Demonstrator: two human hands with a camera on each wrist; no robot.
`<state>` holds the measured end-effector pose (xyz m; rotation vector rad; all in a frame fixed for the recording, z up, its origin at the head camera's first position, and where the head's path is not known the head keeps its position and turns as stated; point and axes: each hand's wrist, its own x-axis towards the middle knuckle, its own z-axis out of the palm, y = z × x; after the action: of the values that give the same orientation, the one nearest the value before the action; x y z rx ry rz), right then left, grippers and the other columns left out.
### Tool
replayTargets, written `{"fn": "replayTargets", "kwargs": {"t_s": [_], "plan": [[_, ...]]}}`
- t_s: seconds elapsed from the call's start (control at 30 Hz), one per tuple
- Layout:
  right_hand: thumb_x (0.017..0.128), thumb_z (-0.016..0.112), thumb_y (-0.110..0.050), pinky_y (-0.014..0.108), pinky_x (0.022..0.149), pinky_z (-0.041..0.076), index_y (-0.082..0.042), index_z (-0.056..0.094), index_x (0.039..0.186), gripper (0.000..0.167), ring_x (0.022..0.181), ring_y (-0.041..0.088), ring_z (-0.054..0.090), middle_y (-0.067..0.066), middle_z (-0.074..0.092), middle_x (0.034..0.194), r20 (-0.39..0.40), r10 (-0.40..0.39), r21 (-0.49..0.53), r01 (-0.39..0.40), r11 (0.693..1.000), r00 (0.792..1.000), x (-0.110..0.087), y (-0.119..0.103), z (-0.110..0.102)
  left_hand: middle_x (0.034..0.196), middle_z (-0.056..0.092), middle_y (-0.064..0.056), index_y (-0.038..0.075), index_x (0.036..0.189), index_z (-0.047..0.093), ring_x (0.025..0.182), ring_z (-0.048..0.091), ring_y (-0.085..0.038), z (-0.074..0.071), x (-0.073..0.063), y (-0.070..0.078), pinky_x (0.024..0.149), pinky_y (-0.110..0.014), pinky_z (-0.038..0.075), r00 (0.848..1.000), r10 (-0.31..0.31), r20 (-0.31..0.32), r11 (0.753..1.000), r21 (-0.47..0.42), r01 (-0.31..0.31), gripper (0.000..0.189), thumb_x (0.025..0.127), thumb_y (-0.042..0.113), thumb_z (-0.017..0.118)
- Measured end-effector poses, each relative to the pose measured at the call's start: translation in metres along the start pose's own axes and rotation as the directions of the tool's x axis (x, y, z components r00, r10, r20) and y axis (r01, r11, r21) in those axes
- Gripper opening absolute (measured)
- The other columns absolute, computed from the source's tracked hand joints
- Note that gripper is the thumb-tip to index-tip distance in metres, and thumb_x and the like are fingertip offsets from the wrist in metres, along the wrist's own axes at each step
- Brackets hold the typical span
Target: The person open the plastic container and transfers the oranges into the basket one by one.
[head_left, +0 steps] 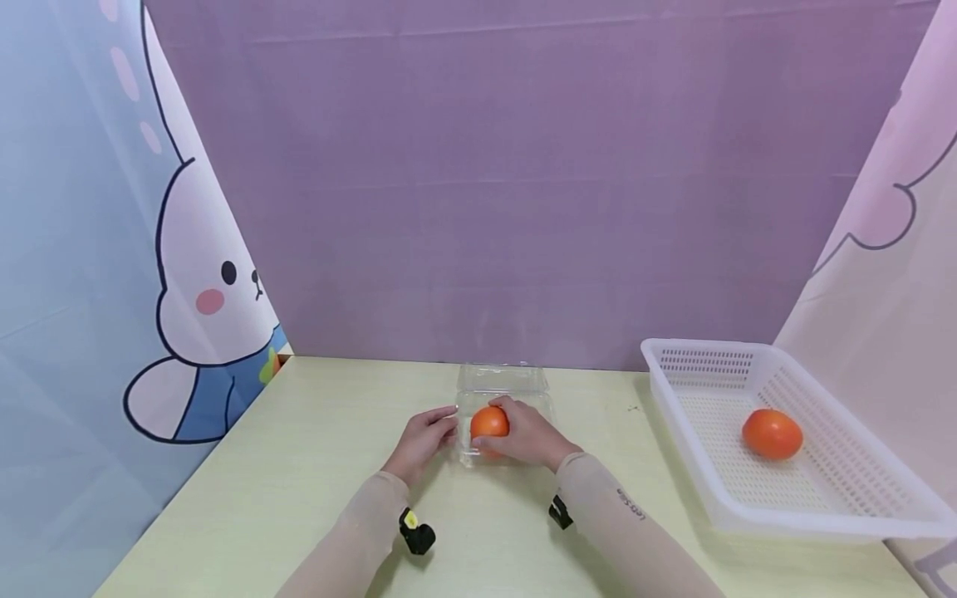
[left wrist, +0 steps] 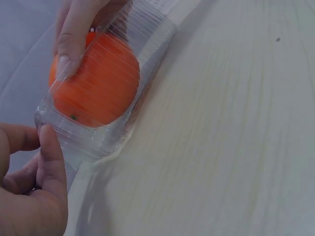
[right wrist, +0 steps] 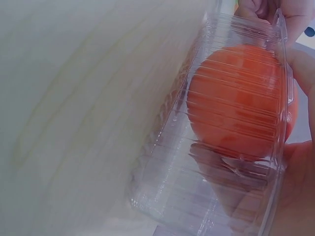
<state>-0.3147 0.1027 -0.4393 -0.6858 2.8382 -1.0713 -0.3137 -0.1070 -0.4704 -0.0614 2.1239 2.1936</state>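
A clear plastic clamshell box stands on the table with its lid folded back toward the far side. Inside it, near the left end, is an orange-red tomato, seen through the ribbed wall in both wrist views. My right hand reaches over the box and grips this tomato, thumb at the near side and fingers across the far side. At the box's left corner, my left hand pinches the rim between thumb and fingertip. A small green spot shows low on the tomato in the left wrist view.
To the right stands a white plastic basket with slotted walls, holding another tomato. Behind the table hangs a purple cloth. A printed cloth with a cartoon rabbit hangs along the left.
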Motion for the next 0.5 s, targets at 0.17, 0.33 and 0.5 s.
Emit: {"fn": "replayTargets", "kwargs": {"t_s": [0.17,0.33,0.5], "plan": [[0.084,0.077,-0.051,0.036,0.08,0.052,-0.006,0.051,0.137,0.074,0.092,0.018,0.058,0.005,0.061,0.113,-0.003,0.002,-0.006,-0.002,1.0,1.0,-0.0001,0.0004,0.0,0.108,0.063,-0.015,-0.009,0.134,0.057,0.09,0.059,-0.018,0.0007,-0.0011,0.0003,0.084,-0.031,0.056,1.0,0.011,0.003,1.0,-0.007,-0.011,0.038,0.1,0.009,0.06],[0.084,0.077,-0.052,0.036,0.08,0.052,-0.007,0.05,0.138,0.075,0.092,0.018,0.058,0.005,0.06,0.114,-0.006,0.005,-0.001,-0.005,1.0,1.0,-0.0004,0.0015,-0.0003,0.107,0.064,-0.014,-0.008,0.133,0.058,0.09,0.059,-0.017,0.0002,0.0004,-0.0006,0.082,-0.029,0.056,1.0,0.004,-0.001,1.0,-0.004,-0.004,0.037,0.1,0.009,0.059],[0.084,0.077,-0.052,0.036,0.082,0.052,-0.007,0.05,0.14,0.077,0.094,0.018,0.058,0.006,0.06,0.118,-0.015,-0.005,0.005,0.005,1.0,1.0,-0.0007,-0.0002,-0.0023,0.108,0.063,-0.015,-0.009,0.134,0.057,0.09,0.059,-0.018,-0.0009,0.0017,-0.0013,0.083,-0.031,0.056,1.0,0.004,0.002,1.0,-0.002,-0.004,0.038,0.101,0.008,0.059]]}}
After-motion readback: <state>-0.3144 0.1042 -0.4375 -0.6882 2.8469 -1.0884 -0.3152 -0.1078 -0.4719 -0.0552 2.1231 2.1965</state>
